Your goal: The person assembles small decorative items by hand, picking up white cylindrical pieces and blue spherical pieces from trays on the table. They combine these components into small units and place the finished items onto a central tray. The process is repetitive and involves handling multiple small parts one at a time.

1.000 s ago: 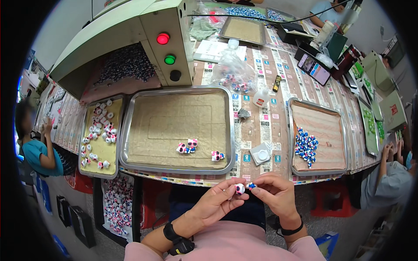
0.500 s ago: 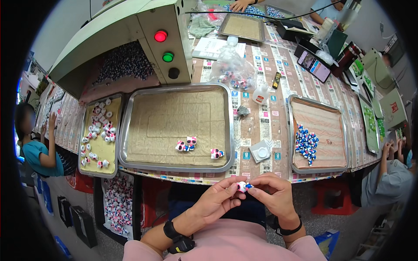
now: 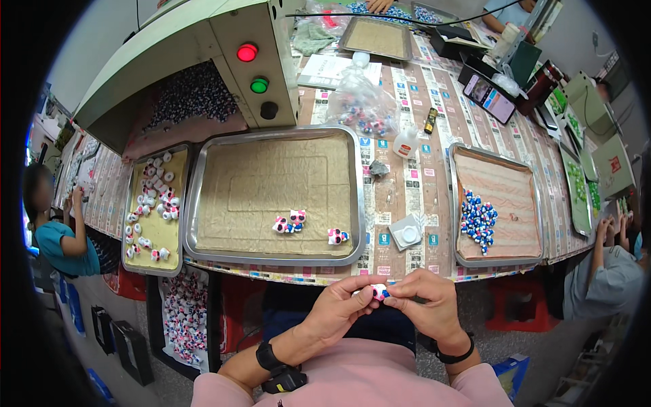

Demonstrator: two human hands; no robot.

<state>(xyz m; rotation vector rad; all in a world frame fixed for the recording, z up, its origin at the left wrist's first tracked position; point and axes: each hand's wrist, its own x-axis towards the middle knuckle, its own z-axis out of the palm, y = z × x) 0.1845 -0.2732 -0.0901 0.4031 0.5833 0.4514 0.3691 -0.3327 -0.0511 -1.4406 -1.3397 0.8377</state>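
Note:
Just past the table's front edge, both of my hands meet on a small toy figurine with a white and pink head and a blue lower part. My left hand grips the head between thumb and fingers. The blue end is pinched by the fingertips of my right hand, which partly hide it. Two similar figurines lie close together in the large metal tray, and another figurine rests to their right. White and pink toy heads fill part of a narrow left tray. Blue and white toy bodies are heaped in the right tray.
A machine with red and green lights stands back left. Between the trays are a white glue bottle, a small white dish and a plastic bag. A propped phone is farther right. Other people sit around.
My hands have shifted slightly, and the figurine has turned a little, its dark eyes now facing up more. My right fingers have drawn closer round the blue end.

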